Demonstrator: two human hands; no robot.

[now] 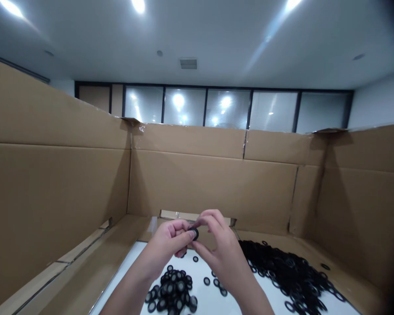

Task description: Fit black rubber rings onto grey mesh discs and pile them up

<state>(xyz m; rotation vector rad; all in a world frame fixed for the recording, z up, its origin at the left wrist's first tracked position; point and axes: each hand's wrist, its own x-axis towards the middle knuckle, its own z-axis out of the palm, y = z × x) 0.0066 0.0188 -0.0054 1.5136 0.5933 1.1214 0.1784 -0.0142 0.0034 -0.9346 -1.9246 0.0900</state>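
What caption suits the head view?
Left hand pinches a round black piece beside the right hand, inside a cardboard enclosure.

In a brown cardboard box (pixel 210 188) lies a flat white board (pixel 216 306). A pile of round black discs (pixel 174 286) sits nearer its left edge; a heap of thin black rings (pixel 289 267) lines its right edge; loose discs (pixel 206 281) lie between.

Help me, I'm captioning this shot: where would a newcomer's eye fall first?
First, at centre, the left hand pinching a black disc, the right hand close beside it. Then, dark against the white board, a pile of discs below the left hand and a wider spread of rings to the right. Cardboard walls rise on three sides.
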